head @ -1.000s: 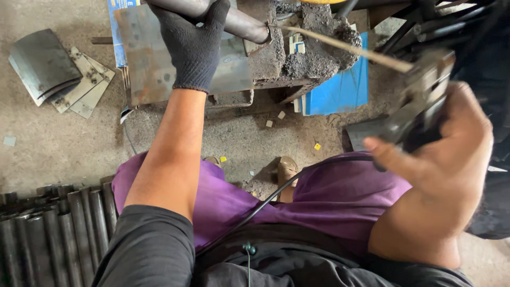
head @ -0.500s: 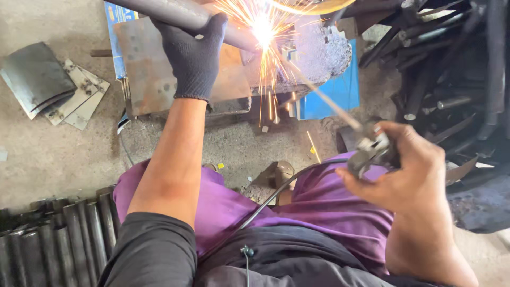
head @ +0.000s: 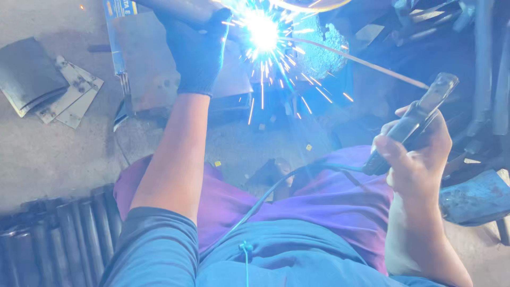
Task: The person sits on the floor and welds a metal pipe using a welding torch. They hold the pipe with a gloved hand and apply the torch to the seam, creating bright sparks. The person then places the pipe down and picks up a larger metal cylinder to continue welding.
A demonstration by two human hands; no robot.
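1. The left hand [head: 197, 53] wears a dark knit glove, and its fingers [head: 215, 24] are curled over a grey metal pipe [head: 175, 8] at the top edge, clenched around it.
2. The right hand [head: 417, 151] is bare; its fingers [head: 390, 151] are wrapped tight around the dark handle of a welding holder [head: 411, 122], thumb along the side.
3. A thin welding rod [head: 366, 64] runs from the holder's clamp, up and away from the right fingers, to a bright blue-white arc [head: 263, 32] just beside the gloved fingers.
4. Sparks [head: 287, 79] scatter downward from the arc, between the two hands.
5. A dark cable [head: 265, 194] leads from below the right fingers across the purple cloth [head: 319, 207] on the lap.
6. Below the left fingers lies a rusty flat metal plate [head: 154, 79], which the pipe crosses.
7. Just left of the gloved fingers stands a narrow blue box [head: 114, 32] with a yellow patch and pale print, upright at the plate's edge.
8. Well to the left of the left hand, flat grey metal pieces [head: 50, 87] lie stacked on the concrete floor [head: 53, 154].
9. Far below the left fingers, beside the elbow, a row of dark pipes [head: 58, 234] lies side by side.
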